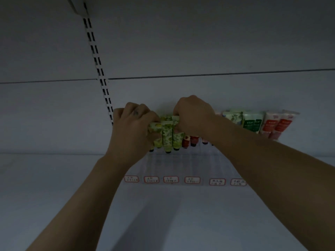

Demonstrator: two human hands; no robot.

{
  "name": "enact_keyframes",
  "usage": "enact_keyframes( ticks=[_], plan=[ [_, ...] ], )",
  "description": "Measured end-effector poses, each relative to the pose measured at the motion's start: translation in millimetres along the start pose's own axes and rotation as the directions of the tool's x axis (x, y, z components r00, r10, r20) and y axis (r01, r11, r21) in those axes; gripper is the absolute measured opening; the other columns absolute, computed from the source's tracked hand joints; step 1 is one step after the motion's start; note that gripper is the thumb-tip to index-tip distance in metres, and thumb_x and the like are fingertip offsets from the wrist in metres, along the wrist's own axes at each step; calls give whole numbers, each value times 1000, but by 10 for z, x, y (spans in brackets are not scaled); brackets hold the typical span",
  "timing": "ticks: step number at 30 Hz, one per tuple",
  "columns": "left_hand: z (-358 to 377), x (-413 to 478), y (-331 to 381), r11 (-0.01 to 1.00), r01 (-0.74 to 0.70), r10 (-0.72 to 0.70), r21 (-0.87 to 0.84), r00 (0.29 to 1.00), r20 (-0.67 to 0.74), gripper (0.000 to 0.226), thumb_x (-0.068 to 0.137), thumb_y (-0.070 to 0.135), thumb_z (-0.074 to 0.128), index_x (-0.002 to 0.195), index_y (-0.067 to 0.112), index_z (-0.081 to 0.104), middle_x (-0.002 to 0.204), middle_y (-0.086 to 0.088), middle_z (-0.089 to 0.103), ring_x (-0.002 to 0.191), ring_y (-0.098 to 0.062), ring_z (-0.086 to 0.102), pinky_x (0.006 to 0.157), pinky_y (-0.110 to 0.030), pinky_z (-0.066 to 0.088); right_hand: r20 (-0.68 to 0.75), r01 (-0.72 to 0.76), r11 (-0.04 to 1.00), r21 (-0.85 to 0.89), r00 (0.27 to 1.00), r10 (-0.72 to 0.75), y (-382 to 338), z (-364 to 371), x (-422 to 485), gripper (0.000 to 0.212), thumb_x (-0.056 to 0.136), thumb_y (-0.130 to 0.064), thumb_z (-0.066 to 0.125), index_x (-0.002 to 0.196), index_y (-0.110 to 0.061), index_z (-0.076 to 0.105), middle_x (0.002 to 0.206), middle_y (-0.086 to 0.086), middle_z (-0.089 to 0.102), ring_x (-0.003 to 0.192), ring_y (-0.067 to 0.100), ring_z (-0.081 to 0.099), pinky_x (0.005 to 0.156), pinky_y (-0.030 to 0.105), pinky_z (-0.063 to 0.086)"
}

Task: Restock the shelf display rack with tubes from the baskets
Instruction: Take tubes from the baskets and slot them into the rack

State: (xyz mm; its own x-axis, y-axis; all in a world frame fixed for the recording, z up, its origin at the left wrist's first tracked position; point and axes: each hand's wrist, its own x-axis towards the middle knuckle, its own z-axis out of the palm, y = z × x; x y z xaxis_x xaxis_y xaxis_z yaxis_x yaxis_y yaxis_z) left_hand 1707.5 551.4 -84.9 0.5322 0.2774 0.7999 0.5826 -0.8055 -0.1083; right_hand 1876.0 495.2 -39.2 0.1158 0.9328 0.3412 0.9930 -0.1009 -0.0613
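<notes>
A clear plastic display rack (pixel 181 163) with divided lanes stands on the white shelf against the back wall. Several green-and-yellow patterned tubes (pixel 167 134) with dark caps sit at the rack's left end. My left hand (pixel 133 127) grips the leftmost of these tubes, fingers curled round them. My right hand (pixel 192 115) pinches the tops of the green tubes from the right side. Small red tubes (pixel 190 141) stand in the lanes just below my right hand, partly hidden by it.
Larger green tubes (pixel 243 122) and red-and-white tubes (pixel 277 125) lean at the rack's right end. Red-framed price labels (pixel 170 179) line the rack's front. A slotted shelf upright (pixel 98 67) runs up the wall on the left. The white shelf (pixel 54 187) spreads below.
</notes>
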Motion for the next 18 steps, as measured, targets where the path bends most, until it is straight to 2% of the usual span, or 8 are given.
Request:
enact_keyframes(
  ticks=[3,6,7,9,13,16,18],
  plan=[
    [-64,99,4,998,-52,51,-26,998,-25,20,75,40,66,72,21,70,90,2,65,96,-24,49,75,-33,26,2,30,999,-19,1000,-30,-12,12,28,26,76,-18,76,97,-7,65,75,4,47,74,20,51,63,25,41],
    [-33,224,-4,996,-53,60,-75,994,93,18,74,29,69,69,12,65,91,-4,64,90,-27,52,71,-34,38,32,32,999,5,999,-32,13,23,27,20,76,-16,75,88,-7,62,73,5,46,74,22,52,62,24,39],
    [-12,247,-7,993,-9,25,-115,990,136,17,77,23,69,70,9,63,85,-5,61,84,-25,52,67,-35,42,34,32,999,11,999,-32,19,33,21,19,75,-16,76,84,-8,60,72,5,47,73,22,52,62,25,39],
    [33,267,-20,976,119,-79,-185,975,209,14,83,14,69,75,7,60,76,-3,56,76,-22,50,62,-32,40,28,28,1000,15,999,-28,20,49,-1,22,75,-15,76,76,-10,54,69,4,45,72,21,51,61,25,39],
    [58,236,-36,948,209,-165,-239,967,193,12,83,7,69,73,7,62,70,1,65,66,-14,53,58,-24,35,41,32,999,16,999,-33,10,44,-3,29,75,-12,75,66,-10,47,66,2,42,69,19,48,51,22,33],
    [36,248,-23,948,229,-192,-223,966,176,13,82,10,70,71,11,64,60,17,52,62,-7,47,53,-23,29,45,40,999,30,998,-41,18,47,13,26,78,-14,74,74,-14,49,70,3,43,73,19,47,55,23,35],
    [37,252,-23,952,233,-204,-197,966,159,12,82,13,70,72,12,65,61,17,52,63,-6,45,54,-24,27,20,53,999,10,998,-53,20,74,26,17,79,-16,73,87,-12,59,76,7,50,74,19,48,62,24,40]
  ],
)
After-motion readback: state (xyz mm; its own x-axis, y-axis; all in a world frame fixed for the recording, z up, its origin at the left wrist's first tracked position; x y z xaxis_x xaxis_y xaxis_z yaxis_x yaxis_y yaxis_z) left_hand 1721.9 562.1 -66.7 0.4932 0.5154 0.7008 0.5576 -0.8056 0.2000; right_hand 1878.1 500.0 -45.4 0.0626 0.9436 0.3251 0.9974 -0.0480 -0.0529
